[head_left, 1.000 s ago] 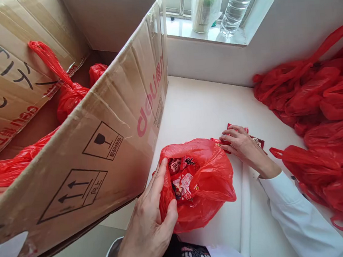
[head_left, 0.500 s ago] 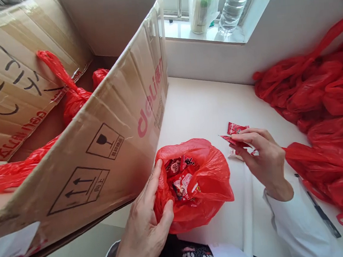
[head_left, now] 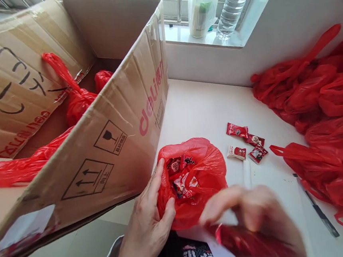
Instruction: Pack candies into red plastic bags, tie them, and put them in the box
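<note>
My left hand (head_left: 148, 226) grips the near rim of an open red plastic bag (head_left: 205, 169) holding several small wrapped sweets (head_left: 183, 179). My right hand (head_left: 251, 221) is close to the camera and blurred, its fingers pinched on a red wrapper (head_left: 247, 244) below the bag. Several loose red and white sweets (head_left: 244, 142) lie on the white table (head_left: 199, 106) just right of the bag.
A large open cardboard box (head_left: 105, 122) with tied red bags (head_left: 76, 101) inside fills the left. A heap of red plastic bags (head_left: 323, 111) covers the right side. A dark pen (head_left: 318, 211) lies near them. A water bottle (head_left: 229, 7) and a bagged container (head_left: 201, 8) stand on the windowsill.
My right hand picked a red sweet from the small pile and swung it back toward me, below the bag. The left hand stayed on the bag's rim.
</note>
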Tool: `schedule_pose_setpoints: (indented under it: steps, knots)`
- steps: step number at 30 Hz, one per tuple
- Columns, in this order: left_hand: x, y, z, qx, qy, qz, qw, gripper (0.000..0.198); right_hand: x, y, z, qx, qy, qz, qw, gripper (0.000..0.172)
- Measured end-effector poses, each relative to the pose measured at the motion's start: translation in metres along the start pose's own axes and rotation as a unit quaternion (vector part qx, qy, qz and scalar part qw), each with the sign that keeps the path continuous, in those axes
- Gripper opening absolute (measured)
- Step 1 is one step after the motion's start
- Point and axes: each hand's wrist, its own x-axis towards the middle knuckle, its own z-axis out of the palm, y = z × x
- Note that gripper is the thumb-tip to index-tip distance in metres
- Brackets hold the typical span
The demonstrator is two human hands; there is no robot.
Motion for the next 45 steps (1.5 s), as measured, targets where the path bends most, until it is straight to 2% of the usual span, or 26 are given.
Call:
schedule_pose_setpoints:
  steps: [1,2,3,4,6,7,9,10,11,13,15,18,21,25,27,29,32,34,37,40,41,43,45]
  knots:
    - [-0.001,0.000,0.000,0.006,-0.002,0.003,1.000,0.060,0.003,-0.001,0.012,0.126,-0.065,0.063,0.988,0.024]
    - [-0.002,-0.001,0.000,0.018,-0.002,0.004,1.000,0.061,0.006,0.000,0.022,0.207,-0.103,0.103,0.968,0.026]
    - [-0.003,-0.002,0.000,0.033,0.000,0.004,0.999,0.062,0.011,0.004,0.029,0.241,-0.102,0.118,0.958,0.025]
    - [-0.005,-0.003,-0.001,0.051,0.001,0.006,0.999,0.063,0.016,0.009,0.031,0.224,-0.073,0.128,0.963,0.023]
    - [-0.007,-0.004,-0.001,0.080,-0.003,0.015,0.997,0.064,0.025,0.022,0.025,0.074,0.046,0.110,0.990,0.015]
    - [-0.008,-0.004,-0.002,0.090,-0.007,0.021,0.996,0.064,0.028,0.029,0.017,-0.034,0.112,0.094,0.989,0.011]
    - [-0.011,-0.002,-0.002,0.097,-0.020,0.037,0.994,0.065,0.030,0.039,-0.001,-0.240,0.216,0.063,0.944,0.008]
    - [-0.011,-0.001,-0.003,0.100,-0.024,0.041,0.994,0.065,0.030,0.042,-0.010,-0.314,0.239,0.051,0.917,0.010]
    - [-0.012,0.000,-0.003,0.101,-0.026,0.044,0.994,0.065,0.030,0.043,-0.017,-0.367,0.242,0.040,0.897,0.013]
    - [-0.011,0.002,-0.004,0.102,-0.029,0.049,0.993,0.065,0.028,0.043,-0.025,-0.430,0.200,0.028,0.880,0.017]
    - [-0.007,0.005,-0.002,0.101,-0.031,0.058,0.993,0.062,0.025,0.043,-0.026,-0.475,0.142,0.033,0.868,0.020]
    - [0.004,0.010,0.007,0.115,-0.054,0.058,0.990,0.046,0.023,0.046,-0.021,-0.545,0.099,0.050,0.831,0.021]
    - [0.016,0.014,0.026,0.203,-0.091,0.028,0.975,0.031,0.021,0.049,-0.017,-0.593,0.095,0.044,0.799,0.019]
    - [0.024,0.015,0.047,0.339,-0.143,0.021,0.930,0.034,0.019,0.053,-0.019,-0.633,0.104,0.049,0.766,0.021]
    - [0.023,0.015,0.048,0.367,-0.140,0.024,0.919,0.026,0.018,0.055,-0.021,-0.648,0.105,0.050,0.753,0.023]
    - [0.021,0.013,0.046,0.382,-0.128,0.020,0.915,0.017,0.018,0.057,-0.024,-0.676,0.114,0.040,0.727,0.023]
    - [0.016,0.008,0.039,0.384,-0.098,0.005,0.918,0.015,0.018,0.056,-0.025,-0.712,0.121,0.054,0.690,0.020]
    - [0.013,0.004,0.034,0.360,-0.063,-0.004,0.931,0.017,0.018,0.053,-0.025,-0.716,0.113,0.069,0.686,0.020]
    - [0.011,-0.001,0.030,0.279,0.023,0.002,0.960,0.020,0.019,0.049,-0.025,-0.704,0.109,0.070,0.699,0.023]
    - [0.011,-0.005,0.026,0.216,0.098,0.014,0.971,0.018,0.021,0.046,-0.023,-0.696,0.118,0.069,0.705,0.022]
    - [0.011,-0.006,0.024,0.208,0.098,0.016,0.973,0.018,0.021,0.044,-0.022,-0.695,0.121,0.064,0.705,0.021]
    - [0.010,-0.006,0.020,0.198,0.058,0.024,0.978,0.021,0.023,0.039,-0.019,-0.689,0.121,0.051,0.713,0.019]
    - [0.007,-0.005,0.013,0.190,0.013,0.034,0.981,0.032,0.026,0.033,-0.015,-0.668,0.108,0.044,0.735,0.018]
